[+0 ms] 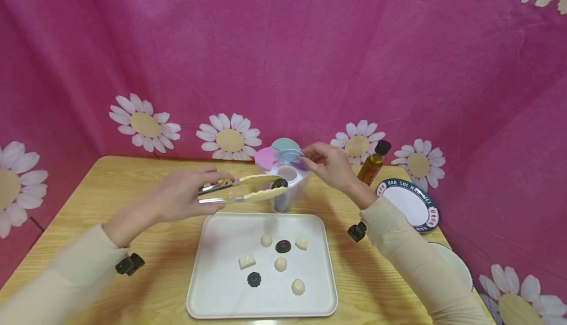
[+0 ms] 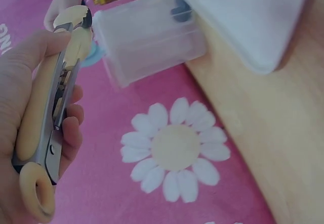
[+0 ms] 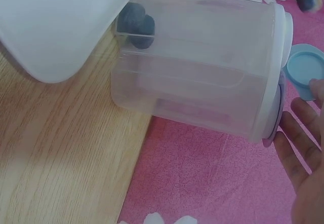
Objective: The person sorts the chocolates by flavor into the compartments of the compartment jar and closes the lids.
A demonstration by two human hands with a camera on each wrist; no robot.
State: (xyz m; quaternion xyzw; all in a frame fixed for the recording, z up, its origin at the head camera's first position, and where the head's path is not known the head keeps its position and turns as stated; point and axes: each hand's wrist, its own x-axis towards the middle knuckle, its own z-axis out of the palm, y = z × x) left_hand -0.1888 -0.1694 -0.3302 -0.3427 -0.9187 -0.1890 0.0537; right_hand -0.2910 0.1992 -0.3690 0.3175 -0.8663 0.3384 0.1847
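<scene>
Head view, tongs: the left hand (image 1: 183, 199) grips cream-tipped metal tongs (image 1: 241, 190), their scalloped ends pinching a dark chocolate (image 1: 279, 183).
Head view, axis: the tongs lie nearly level, long axis left to right, tips toward the container (image 1: 288, 182), at its open round hole.
Head view, container: clear plastic, upright, with pastel lid flaps in pink, teal and blue; it stands just behind the white tray (image 1: 212, 276).
Head view, right hand: the right hand (image 1: 330, 165) pinches the blue flap (image 1: 289, 155) at the container's top, holding it lifted.
Head view, tray: in front of the container, it carries several white chocolates and two more dark ones.
Head view, surroundings: a pale wooden tabletop (image 1: 88, 207); right of the container stand a small oil bottle (image 1: 373, 163) and a blue-rimmed plate (image 1: 409, 204); a pink cloth with daisies hangs behind.

Left wrist view, tongs: fingers curl round the metal arms (image 2: 58, 107); a cream loop ends the handle; the tips reach toward the container (image 2: 149, 39).
Left wrist view, inside: a dark piece (image 2: 180, 10) lies in the container near its base.

Right wrist view, container: the container (image 3: 202, 67) fills the frame, a dark chocolate (image 3: 135, 25) in one compartment next to the tray (image 3: 45, 26).
Right wrist view, right hand: fingertips (image 3: 304, 148) sit by the lid edge, beside the blue flap (image 3: 305, 71).
</scene>
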